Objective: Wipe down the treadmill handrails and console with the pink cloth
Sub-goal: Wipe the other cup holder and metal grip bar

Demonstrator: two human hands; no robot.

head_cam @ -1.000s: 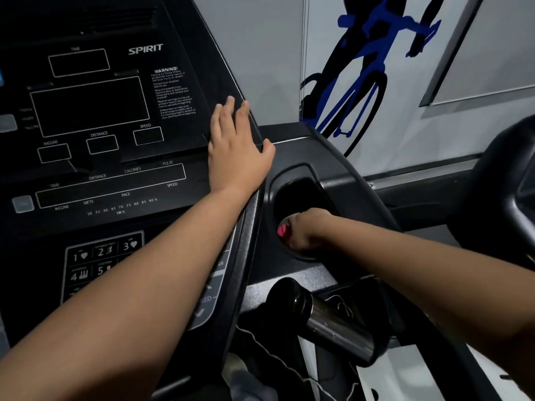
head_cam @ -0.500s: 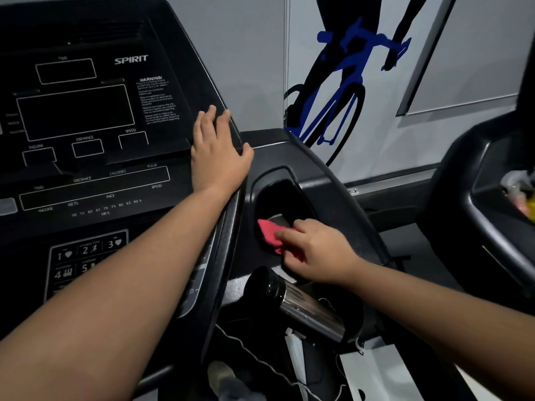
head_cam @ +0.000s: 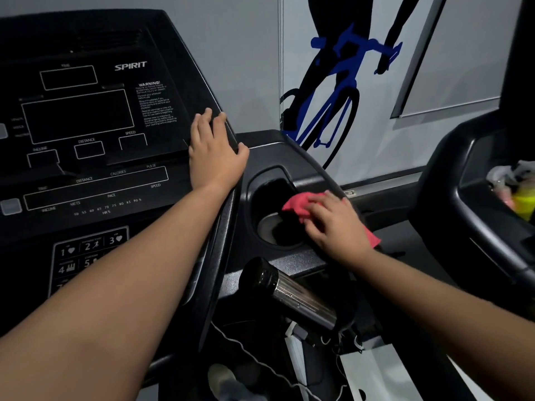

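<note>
The black treadmill console (head_cam: 86, 157) fills the left of the view, with display windows and a number keypad. My left hand (head_cam: 214, 153) lies flat with straight fingers on the console's right edge. To its right is a round cup holder (head_cam: 275, 218) in the console's right wing. My right hand (head_cam: 335, 224) presses the pink cloth (head_cam: 298, 205) against the cup holder's right rim, its fingers curled over the bunched cloth. One corner of the cloth sticks out past my wrist. A handrail grip (head_cam: 298, 296) with a metal sleeve juts out below the cup holder.
A second black machine (head_cam: 469, 198) stands at the right, its tray holding a yellow-green item (head_cam: 524, 204) and other small things. A wall with a blue cyclist graphic (head_cam: 333, 91) is behind. White cords (head_cam: 260, 360) hang below the console.
My right hand came up out of the cup holder with the cloth and moved rightward onto its right rim. My left hand has stayed on the console edge.
</note>
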